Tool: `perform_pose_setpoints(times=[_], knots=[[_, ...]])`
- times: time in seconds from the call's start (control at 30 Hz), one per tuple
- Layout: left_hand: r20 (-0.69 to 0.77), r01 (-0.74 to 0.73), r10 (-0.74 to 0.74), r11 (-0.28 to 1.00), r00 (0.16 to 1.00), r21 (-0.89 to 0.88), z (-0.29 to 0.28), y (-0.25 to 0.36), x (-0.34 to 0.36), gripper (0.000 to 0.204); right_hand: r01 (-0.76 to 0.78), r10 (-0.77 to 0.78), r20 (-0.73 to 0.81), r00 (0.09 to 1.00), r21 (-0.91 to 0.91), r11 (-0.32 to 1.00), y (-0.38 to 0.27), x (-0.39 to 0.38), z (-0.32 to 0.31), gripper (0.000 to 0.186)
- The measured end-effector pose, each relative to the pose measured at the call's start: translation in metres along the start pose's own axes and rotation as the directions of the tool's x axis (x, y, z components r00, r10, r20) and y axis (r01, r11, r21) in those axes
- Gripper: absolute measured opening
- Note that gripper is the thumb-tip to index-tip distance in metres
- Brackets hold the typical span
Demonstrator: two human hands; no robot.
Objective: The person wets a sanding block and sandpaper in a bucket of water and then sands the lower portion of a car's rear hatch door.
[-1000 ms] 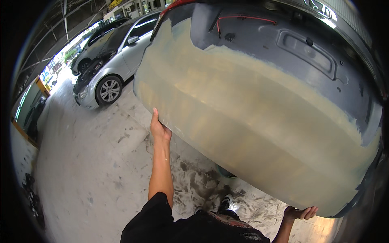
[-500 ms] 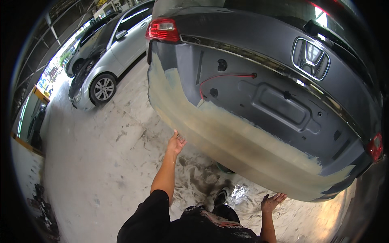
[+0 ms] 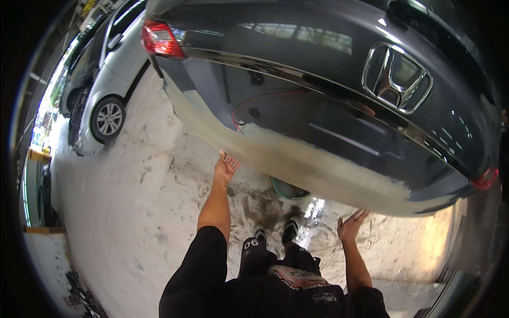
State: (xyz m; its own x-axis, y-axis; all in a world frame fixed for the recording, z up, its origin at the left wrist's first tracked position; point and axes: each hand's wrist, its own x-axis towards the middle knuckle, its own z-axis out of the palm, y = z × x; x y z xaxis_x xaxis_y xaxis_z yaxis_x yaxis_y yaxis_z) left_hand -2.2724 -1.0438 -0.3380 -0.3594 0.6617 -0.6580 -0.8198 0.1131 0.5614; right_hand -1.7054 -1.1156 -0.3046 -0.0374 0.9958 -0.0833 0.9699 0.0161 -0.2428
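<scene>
The dark grey trunk lid (image 3: 328,127) of a car spreads in front of me, with a beige-green band of filler or primer (image 3: 297,159) along its lower part. My left hand (image 3: 226,167) is at the lower edge of that band, palm up, fingers stretched and somewhat apart. Farther right, my right hand (image 3: 350,225) reaches up to the same edge, its fingertips at or just under it. Neither hand wraps around anything. Whether the fingers press on the lid's underside cannot be seen.
Below the lid stands a round green-rimmed tub (image 3: 289,190) on the stained, wet concrete floor (image 3: 154,212). My shoes (image 3: 290,230) are close to it. A silver car (image 3: 119,63) is parked at the far left. Dark parts (image 3: 82,297) lie by the left wall.
The lid's lower edge sits higher in the picture, and its recessed panel looks more foreshortened. More of the green-rimmed tub and my legs shows. Both hands have stayed by the edge.
</scene>
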Motion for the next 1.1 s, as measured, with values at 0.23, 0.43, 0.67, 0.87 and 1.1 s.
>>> perform_pose_setpoints(times=[0.23, 0.43, 0.67, 0.87, 1.1], knots=[[0.076, 0.025, -0.026, 1.000, 0.997, 0.012, 0.015, -0.014, 0.019, 0.056, -0.027, 0.025, -0.067, 0.997, -0.019, 0.999, -0.017, 0.018, 0.010, 0.095], [0.195, 0.042, -0.051, 0.998, 0.980, 0.050, 0.010, -0.023, 0.050, 0.064, -0.145, 0.143, -0.097, 0.985, -0.020, 0.989, -0.021, 0.034, 0.034, 0.097], [0.202, 0.063, -0.066, 0.998, 0.977, 0.021, 0.022, -0.036, 0.068, 0.056, -0.181, 0.178, -0.137, 0.975, -0.011, 0.983, -0.023, 0.053, 0.047, 0.098], [0.270, 0.047, -0.056, 0.998, 0.961, 0.039, 0.025, -0.041, 0.084, 0.063, -0.203, 0.197, -0.157, 0.968, -0.024, 0.979, -0.019, 0.069, 0.062, 0.099], [0.302, 0.027, -0.032, 0.999, 0.953, 0.023, 0.030, -0.049, 0.099, 0.067, -0.206, 0.202, -0.177, 0.963, -0.008, 0.978, -0.016, 0.082, 0.073, 0.097]])
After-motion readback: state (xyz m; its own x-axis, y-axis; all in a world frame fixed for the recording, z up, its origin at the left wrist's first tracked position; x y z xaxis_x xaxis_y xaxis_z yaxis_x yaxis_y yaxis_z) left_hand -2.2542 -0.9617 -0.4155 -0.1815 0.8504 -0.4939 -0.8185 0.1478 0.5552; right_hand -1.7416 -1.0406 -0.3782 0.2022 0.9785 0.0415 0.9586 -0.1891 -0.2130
